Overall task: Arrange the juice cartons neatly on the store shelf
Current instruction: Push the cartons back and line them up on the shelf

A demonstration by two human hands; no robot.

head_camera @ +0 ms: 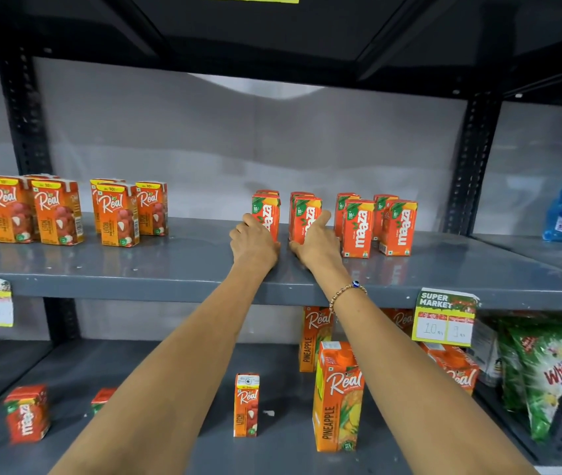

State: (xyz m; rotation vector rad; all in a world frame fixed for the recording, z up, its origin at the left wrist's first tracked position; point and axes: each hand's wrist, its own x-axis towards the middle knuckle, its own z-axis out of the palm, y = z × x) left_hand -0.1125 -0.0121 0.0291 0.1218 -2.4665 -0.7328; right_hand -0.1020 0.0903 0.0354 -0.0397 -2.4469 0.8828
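The left hand point(253, 243) grips a Maaza carton point(267, 214) from its left side; the right hand point(317, 243) clasps the next Maaza carton point(307, 217), thumb along its right face. Both cartons stand upright mid-shelf point(169, 269), back from the front edge, more Maaza cartons point(377, 226) rightward, Real litchi cartons point(67, 210) toward the left end.

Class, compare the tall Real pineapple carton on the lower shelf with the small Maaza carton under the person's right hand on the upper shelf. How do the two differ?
The Real pineapple carton is much taller than the Maaza carton. The pineapple carton stands alone and untouched; the Maaza carton is touched by the right hand and fronts a row. Their brand names differ: Real against Maaza. Both are orange and stand upright.
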